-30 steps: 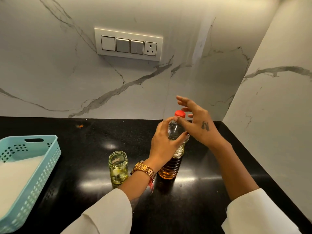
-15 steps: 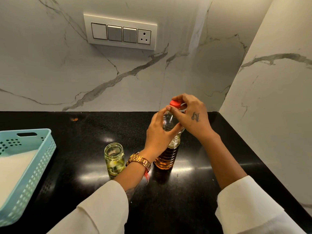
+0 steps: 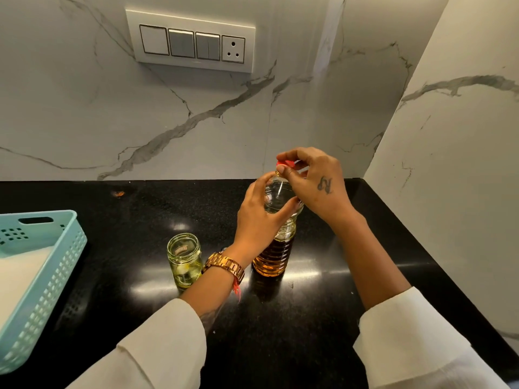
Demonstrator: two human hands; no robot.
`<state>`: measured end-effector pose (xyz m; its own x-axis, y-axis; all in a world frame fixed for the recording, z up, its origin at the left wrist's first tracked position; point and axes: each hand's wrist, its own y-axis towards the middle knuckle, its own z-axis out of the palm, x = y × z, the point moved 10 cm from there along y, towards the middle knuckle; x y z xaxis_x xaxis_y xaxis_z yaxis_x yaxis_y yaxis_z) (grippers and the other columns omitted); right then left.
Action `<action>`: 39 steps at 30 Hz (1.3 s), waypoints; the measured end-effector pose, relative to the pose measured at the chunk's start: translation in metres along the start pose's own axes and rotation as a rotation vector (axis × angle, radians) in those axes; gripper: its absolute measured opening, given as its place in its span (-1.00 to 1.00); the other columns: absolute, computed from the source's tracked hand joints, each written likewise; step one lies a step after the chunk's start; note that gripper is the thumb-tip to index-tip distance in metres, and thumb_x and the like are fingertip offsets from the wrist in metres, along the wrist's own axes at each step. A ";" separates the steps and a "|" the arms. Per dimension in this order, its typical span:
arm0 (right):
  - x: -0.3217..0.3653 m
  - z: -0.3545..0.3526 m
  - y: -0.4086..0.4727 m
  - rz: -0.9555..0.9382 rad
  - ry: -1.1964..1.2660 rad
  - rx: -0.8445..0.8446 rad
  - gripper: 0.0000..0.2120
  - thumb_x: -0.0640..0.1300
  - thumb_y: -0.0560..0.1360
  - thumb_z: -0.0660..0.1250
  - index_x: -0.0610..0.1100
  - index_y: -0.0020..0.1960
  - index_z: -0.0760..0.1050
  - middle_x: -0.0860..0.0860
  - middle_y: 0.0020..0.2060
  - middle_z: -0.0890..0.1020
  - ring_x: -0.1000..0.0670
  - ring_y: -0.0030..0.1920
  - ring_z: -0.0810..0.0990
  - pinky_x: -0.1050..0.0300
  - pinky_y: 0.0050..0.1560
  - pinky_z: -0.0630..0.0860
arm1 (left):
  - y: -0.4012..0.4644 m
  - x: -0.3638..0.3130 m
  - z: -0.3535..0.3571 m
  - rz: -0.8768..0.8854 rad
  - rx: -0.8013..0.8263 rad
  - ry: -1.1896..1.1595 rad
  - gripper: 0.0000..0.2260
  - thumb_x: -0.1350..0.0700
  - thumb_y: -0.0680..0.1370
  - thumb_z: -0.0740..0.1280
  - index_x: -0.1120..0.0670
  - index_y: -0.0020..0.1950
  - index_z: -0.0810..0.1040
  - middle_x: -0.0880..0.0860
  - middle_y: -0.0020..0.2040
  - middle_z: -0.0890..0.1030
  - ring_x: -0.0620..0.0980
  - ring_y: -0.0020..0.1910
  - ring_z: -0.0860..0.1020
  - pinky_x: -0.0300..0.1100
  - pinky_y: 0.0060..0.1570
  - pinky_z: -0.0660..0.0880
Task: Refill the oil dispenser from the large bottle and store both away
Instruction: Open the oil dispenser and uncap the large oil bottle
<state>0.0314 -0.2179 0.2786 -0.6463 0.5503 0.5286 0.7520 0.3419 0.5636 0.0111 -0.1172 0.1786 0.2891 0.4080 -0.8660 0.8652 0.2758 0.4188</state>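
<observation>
Amber oil bottle [image 3: 276, 248] stands upright, red cap [image 3: 285, 163] topmost; left hand [image 3: 257, 220] grips its shoulder, right hand [image 3: 314, 181] pinches the cap.

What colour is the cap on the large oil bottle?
Red; the cap shows in the head view, pinched by the right hand.

A glossy black stone countertop [image 3: 146, 299] meets white marble wall panels with grey veining [image 3: 84, 116] at the rear and on the right side. A white rectangular switch plate [image 3: 191, 40] is mounted on the rear wall, carrying three rocker switches in a row and one round-pin socket at its right end. A light blue perforated plastic basket [image 3: 60, 272] with a slotted handle sits at the left edge of the countertop, lined with a white sheet [image 3: 19, 279]
</observation>
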 end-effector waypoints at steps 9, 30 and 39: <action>0.003 0.001 -0.003 -0.009 -0.083 -0.024 -0.63 0.07 0.44 0.37 -0.11 0.16 0.53 -0.07 0.02 0.59 0.03 -0.03 0.57 0.18 -0.05 0.53 | 0.000 0.001 0.002 0.009 -0.002 -0.001 -0.42 -0.21 0.39 0.37 -0.15 0.35 0.28 -0.02 0.24 0.44 -0.05 0.15 0.50 -0.15 0.04 0.52; -0.021 -0.026 0.006 0.069 0.157 -0.044 -0.77 -0.09 0.49 0.33 -0.05 0.15 0.54 0.11 -0.05 0.57 0.22 -0.13 0.52 0.41 -0.11 0.44 | -0.003 0.002 0.003 -0.011 0.019 -0.006 -0.47 -0.19 0.41 0.37 -0.22 0.33 0.26 -0.09 0.29 0.38 -0.12 0.15 0.45 -0.43 -0.05 0.37; -0.150 0.035 -0.096 0.443 0.027 0.062 -0.75 -0.16 0.47 0.35 -0.04 0.15 0.55 -0.01 0.03 0.63 0.04 0.01 0.57 0.07 0.08 0.51 | -0.002 0.005 0.004 -0.050 0.044 0.025 -0.39 -0.20 0.41 0.37 -0.23 0.39 0.19 -0.06 0.37 0.33 -0.08 0.29 0.38 -0.08 0.22 0.42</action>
<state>0.0603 -0.3066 0.1229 -0.2630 0.6338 0.7274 0.9627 0.1231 0.2408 0.0127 -0.1188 0.1721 0.2351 0.4166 -0.8782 0.8955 0.2585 0.3624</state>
